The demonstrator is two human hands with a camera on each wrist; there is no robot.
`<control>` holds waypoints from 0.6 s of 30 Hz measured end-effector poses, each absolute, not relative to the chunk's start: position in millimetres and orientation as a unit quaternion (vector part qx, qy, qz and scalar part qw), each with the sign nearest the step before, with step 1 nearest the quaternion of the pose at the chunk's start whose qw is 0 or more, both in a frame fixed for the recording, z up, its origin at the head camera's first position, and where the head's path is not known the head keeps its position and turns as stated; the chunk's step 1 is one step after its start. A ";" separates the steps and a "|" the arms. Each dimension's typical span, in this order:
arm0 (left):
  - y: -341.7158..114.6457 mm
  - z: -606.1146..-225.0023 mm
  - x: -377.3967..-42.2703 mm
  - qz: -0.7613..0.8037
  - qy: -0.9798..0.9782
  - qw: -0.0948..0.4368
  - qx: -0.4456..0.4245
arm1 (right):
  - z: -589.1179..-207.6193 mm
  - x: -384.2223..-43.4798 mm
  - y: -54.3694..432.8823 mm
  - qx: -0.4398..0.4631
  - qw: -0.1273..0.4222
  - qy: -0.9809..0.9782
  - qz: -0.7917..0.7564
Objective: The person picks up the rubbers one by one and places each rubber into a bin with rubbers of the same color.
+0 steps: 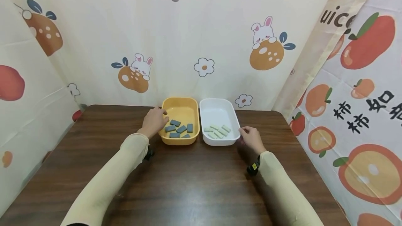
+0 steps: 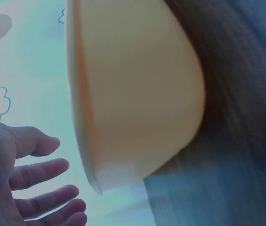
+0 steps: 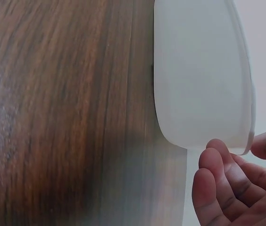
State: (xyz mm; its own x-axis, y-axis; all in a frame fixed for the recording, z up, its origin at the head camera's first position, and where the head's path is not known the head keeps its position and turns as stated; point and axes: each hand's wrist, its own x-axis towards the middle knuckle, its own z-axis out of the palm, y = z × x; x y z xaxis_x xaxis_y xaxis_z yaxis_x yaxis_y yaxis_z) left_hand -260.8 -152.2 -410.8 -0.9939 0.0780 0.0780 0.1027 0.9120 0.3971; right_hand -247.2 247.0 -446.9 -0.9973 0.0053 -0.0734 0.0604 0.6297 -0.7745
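Observation:
Over the left rim of a yellow bin (image 1: 179, 102) reaches my left hand (image 1: 154, 121). In the left wrist view that hand (image 2: 38, 179) has loosely spread fingers, apart from the bin wall (image 2: 137, 103), and holds nothing. Several dark grey-blue rectangular blocks (image 1: 170, 128) lie inside the yellow bin. Beside it stands a white bin (image 1: 216, 105) holding several pale green blocks (image 1: 226, 128). My right hand (image 1: 251, 138) is at the white bin's right rim. Seen from the right wrist, the hand (image 3: 241, 183) pinches the rim, thumb on one side and fingers against the outer wall (image 3: 199, 84).
Both bins stand side by side near the back edge of a dark wooden table (image 1: 188, 184). A printed curtain (image 1: 176, 34) hangs right behind them. More patterned cloth (image 1: 355, 121) hangs along the right side.

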 end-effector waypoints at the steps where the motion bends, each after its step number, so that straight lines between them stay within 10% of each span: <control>1: -155.1 -411.5 -259.0 -0.206 -0.977 0.032 -0.042 | -446.2 -246.9 247.6 0.017 0.030 0.903 -0.429; 18: -167.6 -430.1 -230.0 -0.267 -0.963 0.037 -0.015 | -443.8 -243.1 256.7 0.019 0.016 0.902 -0.430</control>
